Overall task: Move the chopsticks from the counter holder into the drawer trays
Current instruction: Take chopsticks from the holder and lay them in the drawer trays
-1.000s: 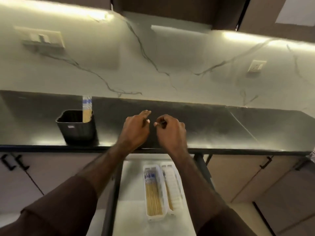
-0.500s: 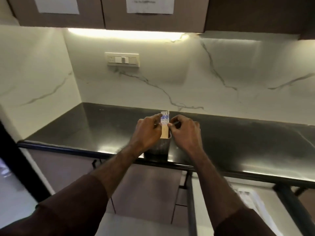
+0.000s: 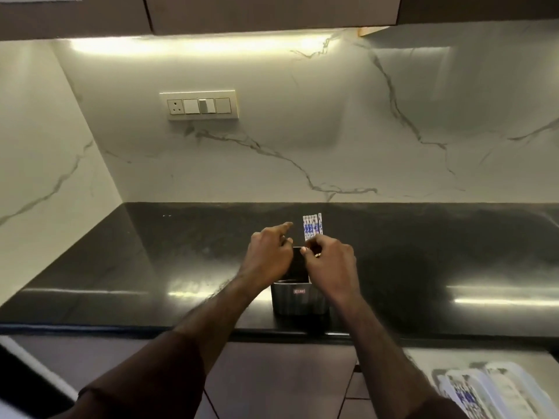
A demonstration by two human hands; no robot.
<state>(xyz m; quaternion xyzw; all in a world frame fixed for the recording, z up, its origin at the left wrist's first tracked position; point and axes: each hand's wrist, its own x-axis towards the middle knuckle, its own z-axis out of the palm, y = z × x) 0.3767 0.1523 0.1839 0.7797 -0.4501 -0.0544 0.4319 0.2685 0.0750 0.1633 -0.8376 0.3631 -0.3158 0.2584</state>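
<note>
Comparing with half a second ago: the right hand (image 3: 331, 263) now holds the bundle alone; the left hand (image 3: 269, 255) has let go and drawn off to the side.
Chopsticks: a small bunch (image 3: 312, 227), blue-patterned tops upright, lower ends hidden behind the right hand and inside the holder (image 3: 299, 299); whether the tips are lifted off the holder floor, cannot tell.
Right fingers: curled narrow round the chopsticks, thumb to the front.
Left fingers: loosely spread, forefinger pointing up and away, holding nothing; just beside the bundle, not touching it.
View: earlier the holder sat at the counter's left with the drawer straight below; now the holder is centred and the trays (image 3: 496, 388) sit in the lower right corner.
Meaning for task: judged as a pick in progress, one more batch about to go across; one tray already shows patterned sticks inside.
Edges: holder stands close to the front lip of the counter (image 3: 121, 267); the sticks must rise clear of its rim before swinging right.
Open room: counter bare on both sides; path right and down to the drawer looks unobstructed.
Risk: a loose bunch may fan out or snag the holder rim.
</note>
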